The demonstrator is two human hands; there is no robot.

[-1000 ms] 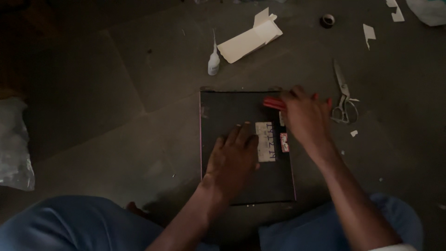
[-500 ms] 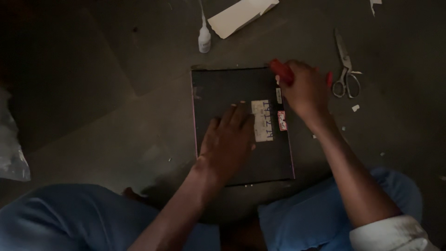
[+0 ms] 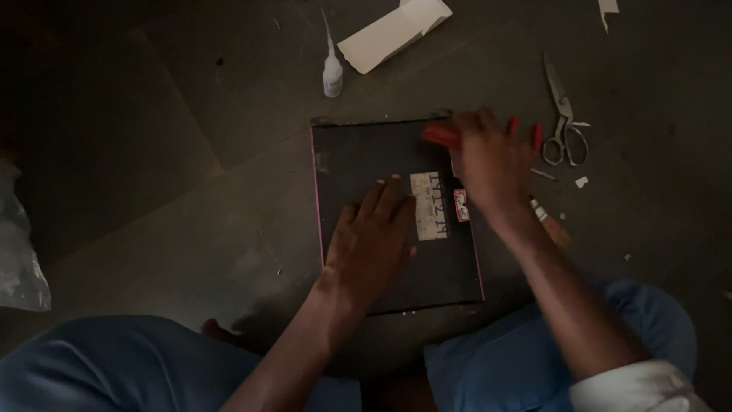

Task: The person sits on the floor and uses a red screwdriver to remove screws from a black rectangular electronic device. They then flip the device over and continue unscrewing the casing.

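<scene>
Centre frame: we press our left hand [image 3: 371, 243] flat, fingers spread, on the dark board [image 3: 358, 156] | right hand [image 3: 488, 164] closed round a red tool [image 3: 442, 135] at its upper right edge | board looks stiff, light, best gripped by its edges

Pale label [image 3: 428, 206] on dark board [image 3: 358, 152]

Left hand [image 3: 371, 240]: bare, no glove, ring or watch visible. The forearm is uncovered down to the lower edge of the frame.

Right hand [image 3: 488, 164]: bare, partly motion-blurred. The forearm is uncovered up to a white sleeve [image 3: 637, 391], rolled or bunched into a thick cuff at the lower right of the frame.

Legs: blue trousers [image 3: 99, 366], plain fabric, visible at lower left and lower right of the frame.
</scene>
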